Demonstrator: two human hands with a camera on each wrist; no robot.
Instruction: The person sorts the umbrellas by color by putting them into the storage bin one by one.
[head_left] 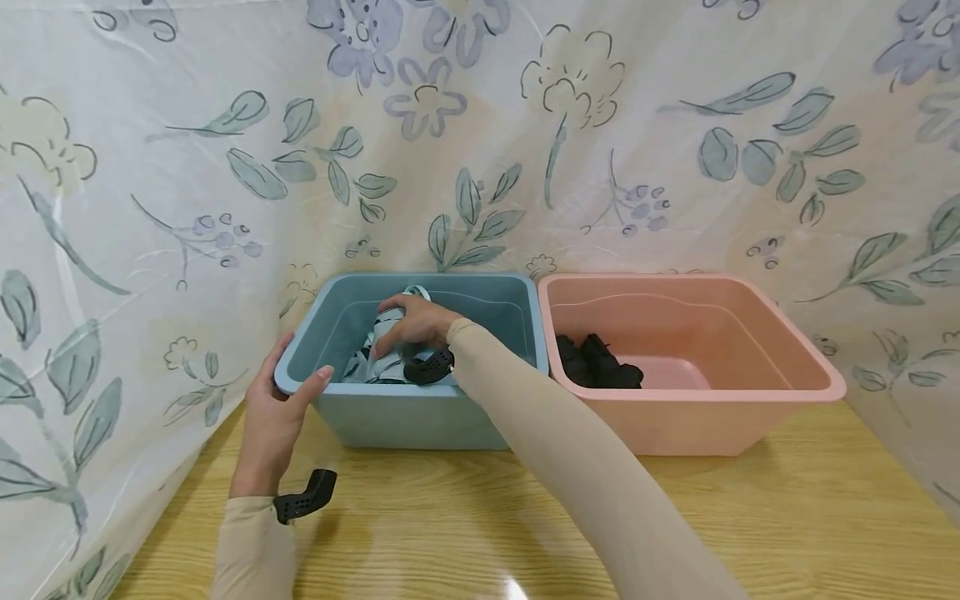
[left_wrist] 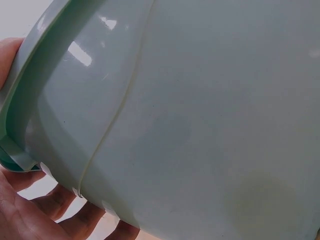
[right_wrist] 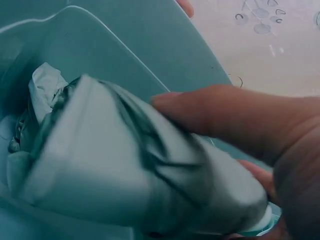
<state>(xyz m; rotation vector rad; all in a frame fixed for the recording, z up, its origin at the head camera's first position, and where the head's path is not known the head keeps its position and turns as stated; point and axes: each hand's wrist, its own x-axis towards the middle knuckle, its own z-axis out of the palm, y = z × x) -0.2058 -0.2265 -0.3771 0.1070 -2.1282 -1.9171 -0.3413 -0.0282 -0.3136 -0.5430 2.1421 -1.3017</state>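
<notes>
My right hand (head_left: 420,323) is inside the blue-green bin (head_left: 420,421), its thumb and fingers around a rolled pale cloth (right_wrist: 115,160) with dark markings. A light loop (head_left: 417,292) shows beyond the fingers in the head view. More crumpled patterned cloth (head_left: 360,363) lies under and beside the hand in the bin. With my left hand (head_left: 277,421) I grip the bin's front left corner, thumb over the rim and fingers along the outer wall. The left wrist view shows the fingertips (left_wrist: 75,220) against the bin's smooth side.
A pink bin (head_left: 675,425) stands right beside the blue-green one, with black bundled fabric (head_left: 598,367) in its left end. Both are on a wood-grain table (head_left: 435,525). Floral sheeting (head_left: 480,150) hangs behind and at both sides.
</notes>
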